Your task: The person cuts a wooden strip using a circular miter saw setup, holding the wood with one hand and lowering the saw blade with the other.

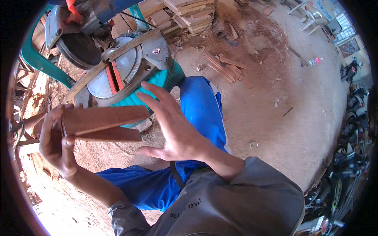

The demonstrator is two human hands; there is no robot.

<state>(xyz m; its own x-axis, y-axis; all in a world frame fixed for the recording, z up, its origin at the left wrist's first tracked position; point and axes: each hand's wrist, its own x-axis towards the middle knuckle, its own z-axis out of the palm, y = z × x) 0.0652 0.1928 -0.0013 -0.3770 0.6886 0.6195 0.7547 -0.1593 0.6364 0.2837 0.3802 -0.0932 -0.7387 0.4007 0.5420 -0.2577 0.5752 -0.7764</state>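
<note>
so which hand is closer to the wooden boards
Left. The left hand grips the wooden boards at their end; the right hand is open beside their other end, apparently not gripping.

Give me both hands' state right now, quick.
Left hand: closed on two reddish wood boards, gripped at their left end.
Right hand: open, fingers spread, holding nothing, beside the boards' right end.

Matt reddish wood strips (104, 120), dull metal saw table (118, 72)

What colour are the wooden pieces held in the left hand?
Reddish-brown wooden pieces, in the left hand; head view.
</note>
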